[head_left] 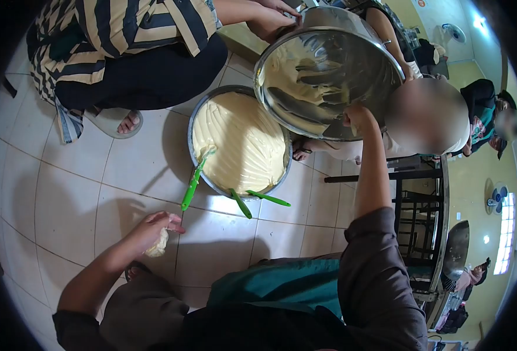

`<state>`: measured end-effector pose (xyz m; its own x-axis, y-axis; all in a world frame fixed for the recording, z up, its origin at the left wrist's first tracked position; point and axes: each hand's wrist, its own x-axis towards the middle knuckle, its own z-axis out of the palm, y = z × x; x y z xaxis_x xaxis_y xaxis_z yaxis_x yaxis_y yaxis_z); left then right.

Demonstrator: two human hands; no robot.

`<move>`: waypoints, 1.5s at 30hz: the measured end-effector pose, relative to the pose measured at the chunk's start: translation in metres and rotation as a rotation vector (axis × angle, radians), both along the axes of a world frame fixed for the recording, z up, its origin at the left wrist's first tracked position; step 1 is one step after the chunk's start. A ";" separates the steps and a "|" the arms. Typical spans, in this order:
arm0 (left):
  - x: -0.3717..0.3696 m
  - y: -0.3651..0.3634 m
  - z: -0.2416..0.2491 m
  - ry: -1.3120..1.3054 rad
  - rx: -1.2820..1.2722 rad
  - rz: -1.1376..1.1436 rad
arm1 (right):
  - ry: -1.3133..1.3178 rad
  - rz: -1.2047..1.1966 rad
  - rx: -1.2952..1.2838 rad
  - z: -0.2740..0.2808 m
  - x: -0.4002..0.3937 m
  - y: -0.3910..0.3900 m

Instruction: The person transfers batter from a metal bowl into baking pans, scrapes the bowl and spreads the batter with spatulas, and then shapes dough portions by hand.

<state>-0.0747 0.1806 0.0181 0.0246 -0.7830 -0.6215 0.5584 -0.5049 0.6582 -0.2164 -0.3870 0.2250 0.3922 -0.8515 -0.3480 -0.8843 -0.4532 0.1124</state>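
Note:
My right hand (359, 119) reaches over the near rim of a large steel mixing bowl (352, 64), its fingers closed against the inside; what they hold is hidden. The bowl is tipped toward me, with pale cream smeared in streaks on its wall. Below and left of it, a wide metal basin (192, 126) on the floor is filled with smooth cream (241, 137). My left hand (159, 225) hangs over the tiles, fingers stretched apart, with cream (157, 243) clinging to its underside. Near it, a green-handled spatula (192, 186) leans on the basin's rim, its head in the cream.
Two more green handles (241, 203) (268, 198) stick out over the basin's near rim. A person in a striped apron (135, 29) steadies the bowl with a hand (270, 23); another person's hand (409, 71) is at its right. A dark metal rack (419, 216) stands at right.

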 end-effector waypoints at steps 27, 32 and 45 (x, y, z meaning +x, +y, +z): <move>-0.007 -0.014 0.014 0.009 -0.025 -0.072 | -0.402 -0.162 -0.345 -0.147 -0.034 0.203; -0.003 -0.007 0.013 -0.005 -0.048 -0.054 | -0.383 -0.024 -0.440 -0.093 -0.005 0.191; 0.007 -0.006 0.012 0.025 -0.064 0.002 | -0.213 0.208 -0.352 -0.147 -0.024 0.124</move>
<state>-0.0679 0.1745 0.0303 0.0112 -0.8211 -0.5706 0.5755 -0.4614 0.6752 -0.2401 -0.2627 0.0780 0.5984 -0.7993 0.0551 -0.7989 -0.5900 0.1172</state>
